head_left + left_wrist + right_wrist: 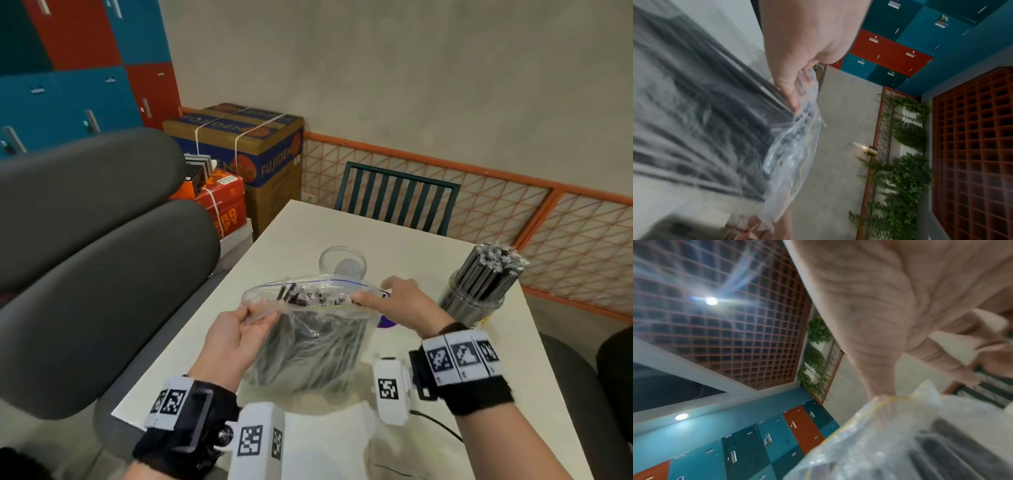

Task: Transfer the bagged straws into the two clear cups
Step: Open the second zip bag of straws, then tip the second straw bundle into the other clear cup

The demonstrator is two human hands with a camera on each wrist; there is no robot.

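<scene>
A clear zip bag full of dark wrapped straws stands upright on the white table, its mouth pulled open. My left hand pinches the near left lip of the bag. My right hand grips the right end of the bag's lip, thumb on the near side. Behind the bag stands an empty clear cup. A second clear cup at the right is packed with dark straws. The straws in the bag are blurred in both wrist views.
A dark slatted chair stands at the table's far edge. Grey seat cushions lie to the left, with cardboard boxes behind them. An orange lattice fence runs along the wall. A thin cable lies near my right wrist.
</scene>
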